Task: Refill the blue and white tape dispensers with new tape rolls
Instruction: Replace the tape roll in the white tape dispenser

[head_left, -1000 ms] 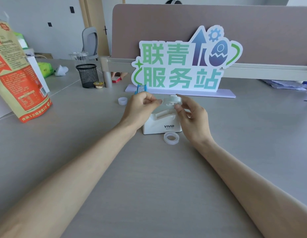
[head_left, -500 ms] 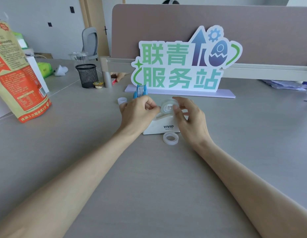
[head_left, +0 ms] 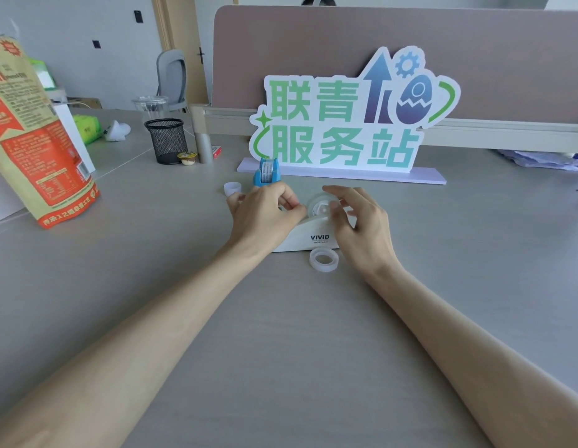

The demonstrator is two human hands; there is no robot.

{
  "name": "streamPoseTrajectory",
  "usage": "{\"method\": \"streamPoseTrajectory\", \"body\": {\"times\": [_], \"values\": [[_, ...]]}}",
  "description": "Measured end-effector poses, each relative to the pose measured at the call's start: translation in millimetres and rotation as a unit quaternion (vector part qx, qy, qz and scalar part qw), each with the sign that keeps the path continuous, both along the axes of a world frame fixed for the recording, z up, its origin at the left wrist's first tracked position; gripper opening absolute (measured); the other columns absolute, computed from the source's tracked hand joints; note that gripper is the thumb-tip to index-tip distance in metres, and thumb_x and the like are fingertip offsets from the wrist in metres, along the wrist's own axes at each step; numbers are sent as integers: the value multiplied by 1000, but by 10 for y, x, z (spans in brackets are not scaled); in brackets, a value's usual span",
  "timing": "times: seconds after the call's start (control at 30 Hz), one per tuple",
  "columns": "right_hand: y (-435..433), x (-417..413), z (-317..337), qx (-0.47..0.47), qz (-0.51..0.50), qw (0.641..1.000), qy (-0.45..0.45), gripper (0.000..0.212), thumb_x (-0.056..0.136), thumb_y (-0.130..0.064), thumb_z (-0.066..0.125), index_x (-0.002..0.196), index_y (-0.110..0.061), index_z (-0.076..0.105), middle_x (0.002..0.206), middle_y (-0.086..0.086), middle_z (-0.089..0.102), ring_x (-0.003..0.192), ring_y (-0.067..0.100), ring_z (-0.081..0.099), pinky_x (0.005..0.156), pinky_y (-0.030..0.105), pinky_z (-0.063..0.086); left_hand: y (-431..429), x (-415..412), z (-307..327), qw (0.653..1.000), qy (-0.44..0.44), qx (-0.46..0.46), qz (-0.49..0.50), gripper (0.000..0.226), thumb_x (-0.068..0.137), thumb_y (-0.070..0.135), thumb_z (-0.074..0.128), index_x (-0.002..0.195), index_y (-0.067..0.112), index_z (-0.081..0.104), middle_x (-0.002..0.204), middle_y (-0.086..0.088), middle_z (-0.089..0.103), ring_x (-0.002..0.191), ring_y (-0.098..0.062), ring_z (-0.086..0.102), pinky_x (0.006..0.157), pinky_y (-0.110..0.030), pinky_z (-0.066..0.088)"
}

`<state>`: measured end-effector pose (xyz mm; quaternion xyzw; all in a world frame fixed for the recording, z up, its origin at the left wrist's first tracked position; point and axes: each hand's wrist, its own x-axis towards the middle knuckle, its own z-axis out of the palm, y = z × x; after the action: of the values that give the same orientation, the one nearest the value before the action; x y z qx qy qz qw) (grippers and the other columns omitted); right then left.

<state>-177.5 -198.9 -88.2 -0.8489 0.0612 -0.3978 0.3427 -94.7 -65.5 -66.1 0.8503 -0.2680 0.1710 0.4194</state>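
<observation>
- The white tape dispenser (head_left: pixel 308 240) is sitting on the grey table (head_left: pixel 281 334) in front of the standing sign (head_left: pixel 345 124), with a clear tape roll (head_left: pixel 320 205) standing upright in its cradle
- The left hand (head_left: pixel 265 215) is covering the dispenser's left end, its fingers curling in and its thumb and forefinger pressing together right at the roll's left edge; I cannot tell whether they are pinching a tape end, the tape being see-through
- The right hand (head_left: pixel 365 231) is reaching over the dispenser's right end, fingers loosely spread and relaxed, thumb lying across the roll's front, slightly blurred
- 1 loose tape roll (head_left: pixel 324 260) is lying flat just in front of the white dispenser, beside the right wrist
- The blue tape dispenser (head_left: pixel 266 173) is standing just behind the left hand, with a small white ring (head_left: pixel 232 188) lying on its left
- A black mesh cup (head_left: pixel 166 140) and an orange bag (head_left: pixel 32 140) are standing further left
</observation>
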Motion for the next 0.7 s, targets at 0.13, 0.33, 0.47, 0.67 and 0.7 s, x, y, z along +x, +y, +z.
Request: {"method": "streamPoseTrajectory", "body": {"times": [0.13,0.33,0.47,0.67,0.7], "values": [[4,10,-20,-9,-17,1000,-8,31,90,-8,51,115,-17,67,107,1,68,99,21,60,85,32,47,-3,11,-23,1000,-3,9,4,11,78,32,66,77,21,65,68,15,61,74,1,51,86,-30,21],[29,16,-39,-55,-60,997,-13,37,83,-11,50,115,-16,69,115,2,66,108,24,57,83,23,39,8,-17,-23,1000,-17,25,7,11,78,32,66,77,22,65,73,13,64,79,-6,53,78,-29,16],[77,-17,-23,-69,-44,996,-36,36,82,-8,49,112,-16,68,110,1,63,98,23,61,79,29,46,13,-16,-13,1000,-2,28,2,11,77,33,68,77,22,65,74,14,64,77,-7,54,79,-31,20],[83,-1,-45,-73,-64,994,-53,29,82,-11,49,98,-13,73,90,4,64,81,27,62,66,39,51,50,-12,27,995,84,-4,-56,5,75,26,70,76,22,67,74,15,65,82,-12,62,71,-28,48],[84,-4,-40,-80,-65,993,-50,29,82,-12,49,98,-13,73,89,4,64,81,27,62,66,38,51,56,-7,39,994,96,-6,-57,5,75,27,71,75,23,68,74,15,64,82,-10,61,70,-26,47]]}}
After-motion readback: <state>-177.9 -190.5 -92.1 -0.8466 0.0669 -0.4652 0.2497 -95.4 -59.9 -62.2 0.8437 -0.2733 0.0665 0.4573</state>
